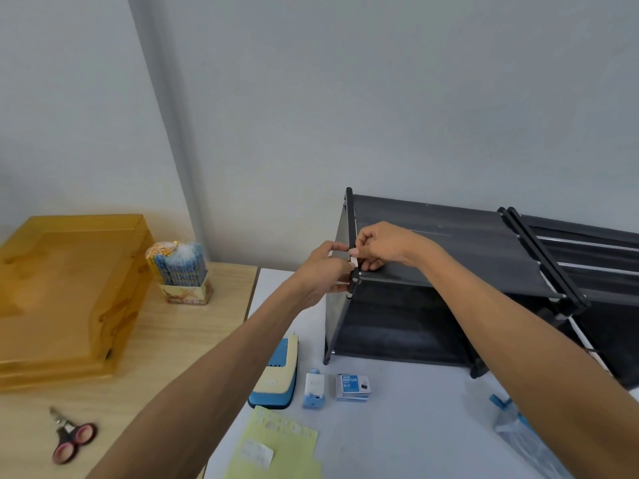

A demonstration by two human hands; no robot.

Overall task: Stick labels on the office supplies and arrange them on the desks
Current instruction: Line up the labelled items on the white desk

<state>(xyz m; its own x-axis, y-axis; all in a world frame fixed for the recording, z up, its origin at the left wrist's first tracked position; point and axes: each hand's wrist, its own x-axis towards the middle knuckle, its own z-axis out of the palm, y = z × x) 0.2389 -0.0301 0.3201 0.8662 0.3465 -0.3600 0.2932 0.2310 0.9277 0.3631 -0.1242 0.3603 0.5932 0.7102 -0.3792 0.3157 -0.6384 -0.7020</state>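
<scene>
A black fabric shelf rack [449,236] stands on the white desk [415,426]. Both my hands meet at its front left post. My left hand [326,271] holds the post from the left side. My right hand [380,245] pinches a small white label [353,259] against the post with thumb and fingertips. On the white desk below lie a blue and cream hole punch [276,375], a small blue and white correction tape [314,388], a box of binder clips [352,387] and a pale green label sheet [276,451].
A wooden desk [179,340] on the left carries an amber plastic paper tray [69,288], a tin of wrapped pencils [181,271] and pink-handled scissors [71,435]. A clear plastic bag with blue trim [522,437] lies at the lower right. A second black rack [594,264] adjoins the first.
</scene>
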